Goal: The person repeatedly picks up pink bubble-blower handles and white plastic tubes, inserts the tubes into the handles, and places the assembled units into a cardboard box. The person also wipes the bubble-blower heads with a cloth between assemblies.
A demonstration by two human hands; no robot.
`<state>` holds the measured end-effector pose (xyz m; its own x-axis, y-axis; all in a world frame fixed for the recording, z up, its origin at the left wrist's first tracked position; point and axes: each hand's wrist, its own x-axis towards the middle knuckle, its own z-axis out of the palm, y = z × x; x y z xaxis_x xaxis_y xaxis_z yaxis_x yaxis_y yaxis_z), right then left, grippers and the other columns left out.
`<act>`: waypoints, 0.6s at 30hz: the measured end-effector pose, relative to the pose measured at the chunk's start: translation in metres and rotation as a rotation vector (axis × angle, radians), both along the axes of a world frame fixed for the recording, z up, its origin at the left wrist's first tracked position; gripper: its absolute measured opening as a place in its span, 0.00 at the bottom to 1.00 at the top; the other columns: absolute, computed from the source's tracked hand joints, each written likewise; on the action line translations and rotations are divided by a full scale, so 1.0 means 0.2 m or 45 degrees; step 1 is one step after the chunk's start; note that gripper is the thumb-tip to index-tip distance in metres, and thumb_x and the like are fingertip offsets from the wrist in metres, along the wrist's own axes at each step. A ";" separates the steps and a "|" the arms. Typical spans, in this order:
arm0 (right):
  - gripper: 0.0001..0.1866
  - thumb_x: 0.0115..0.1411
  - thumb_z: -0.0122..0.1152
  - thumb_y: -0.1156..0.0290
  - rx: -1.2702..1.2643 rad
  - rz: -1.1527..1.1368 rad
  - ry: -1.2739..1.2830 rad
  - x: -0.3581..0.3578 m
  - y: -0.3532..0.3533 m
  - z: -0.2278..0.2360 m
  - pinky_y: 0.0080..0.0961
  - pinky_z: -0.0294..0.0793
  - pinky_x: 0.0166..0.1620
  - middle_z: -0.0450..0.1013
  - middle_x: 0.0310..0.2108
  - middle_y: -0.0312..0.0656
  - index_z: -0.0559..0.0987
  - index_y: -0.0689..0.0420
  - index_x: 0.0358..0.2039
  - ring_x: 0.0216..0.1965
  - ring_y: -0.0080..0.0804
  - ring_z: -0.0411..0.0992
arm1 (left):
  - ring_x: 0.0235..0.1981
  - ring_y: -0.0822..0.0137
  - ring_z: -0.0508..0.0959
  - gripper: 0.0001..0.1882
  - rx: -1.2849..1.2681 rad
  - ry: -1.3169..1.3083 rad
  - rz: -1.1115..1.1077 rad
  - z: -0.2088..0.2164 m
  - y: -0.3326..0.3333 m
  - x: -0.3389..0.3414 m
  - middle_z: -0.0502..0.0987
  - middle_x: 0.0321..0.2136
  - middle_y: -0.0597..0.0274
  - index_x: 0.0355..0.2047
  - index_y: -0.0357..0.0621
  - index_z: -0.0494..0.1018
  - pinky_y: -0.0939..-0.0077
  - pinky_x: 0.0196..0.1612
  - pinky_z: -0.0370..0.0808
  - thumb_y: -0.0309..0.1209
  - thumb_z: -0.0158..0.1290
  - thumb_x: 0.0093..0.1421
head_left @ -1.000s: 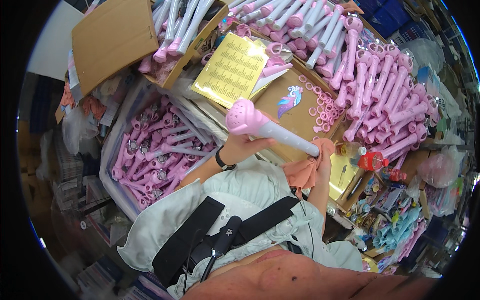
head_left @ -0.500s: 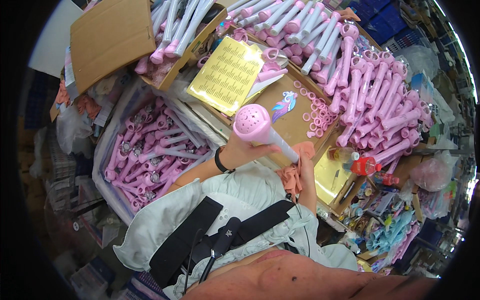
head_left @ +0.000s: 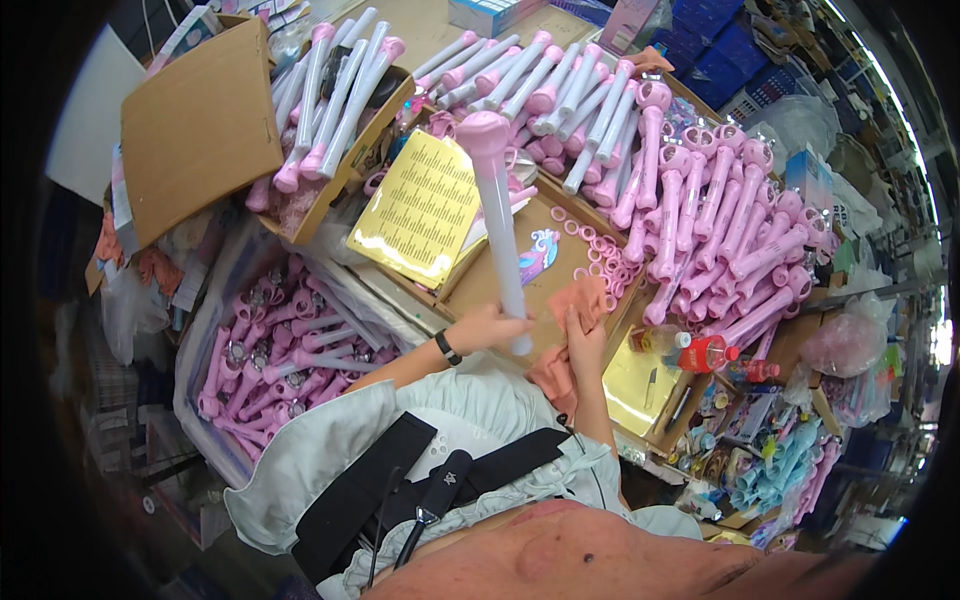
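My left hand [head_left: 487, 328] is closed round the lower end of a toy wand [head_left: 502, 250]. The wand has a white translucent tube and a pink rounded head, and it stands nearly upright with the head pointing away from me. Beside it, my right hand [head_left: 588, 345] grips an orange-pink cloth [head_left: 577, 300], which bunches above and below the fingers, apart from the wand. Under both hands lies a shallow cardboard tray [head_left: 555, 287], with a blue and purple wing-like piece [head_left: 538, 256] and many small pink rings [head_left: 606, 262] in it.
Yellow label sheets [head_left: 415, 205] lie left of the tray. Pink wands [head_left: 725, 195] are heaped at the far right, and white-tubed ones [head_left: 560, 85] at the back. A lined bin [head_left: 215, 425] of wands stands at left, below an open carton [head_left: 200, 130]. Bottles [head_left: 705, 354] lie at right.
My left hand has shifted from near the wand's head to its lower end, and the wand has swung upright, head away. The cloth in my right hand has come off the tube.
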<state>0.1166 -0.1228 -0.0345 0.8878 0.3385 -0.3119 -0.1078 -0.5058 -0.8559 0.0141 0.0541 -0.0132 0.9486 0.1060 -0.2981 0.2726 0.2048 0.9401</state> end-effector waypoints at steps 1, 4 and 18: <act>0.24 0.54 0.60 0.61 -0.243 0.037 -0.461 0.02 -0.01 -0.04 0.32 0.66 0.48 0.66 0.44 0.51 0.70 0.65 0.46 0.46 0.43 0.66 | 0.40 0.70 0.74 0.13 -0.017 0.017 0.072 -0.03 0.05 0.01 0.74 0.37 0.60 0.39 0.40 0.68 0.75 0.44 0.70 0.27 0.54 0.53; 0.28 0.51 0.61 0.62 -0.374 0.103 -0.870 0.07 -0.12 -0.18 0.40 0.57 0.56 0.57 0.53 0.58 0.68 0.64 0.49 0.55 0.55 0.56 | 0.38 0.69 0.74 0.14 -0.048 -0.112 0.422 -0.13 0.18 0.08 0.73 0.36 0.59 0.40 0.39 0.66 0.75 0.42 0.71 0.25 0.53 0.52; 0.17 0.55 0.54 0.64 -0.318 0.389 -0.245 -0.03 -0.09 -0.24 0.37 0.67 0.49 0.64 0.49 0.53 0.73 0.60 0.42 0.50 0.52 0.64 | 0.52 0.52 0.65 0.26 1.645 0.227 0.454 -0.07 1.22 1.68 0.69 0.47 0.47 0.40 0.37 0.73 0.53 0.56 0.58 0.45 0.53 0.48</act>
<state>0.1098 -0.1418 -0.0832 0.8085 0.5299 -0.2559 0.2285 -0.6834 -0.6933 0.3509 0.2989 -0.0271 0.7700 0.6323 0.0859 0.5279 -0.7068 0.4709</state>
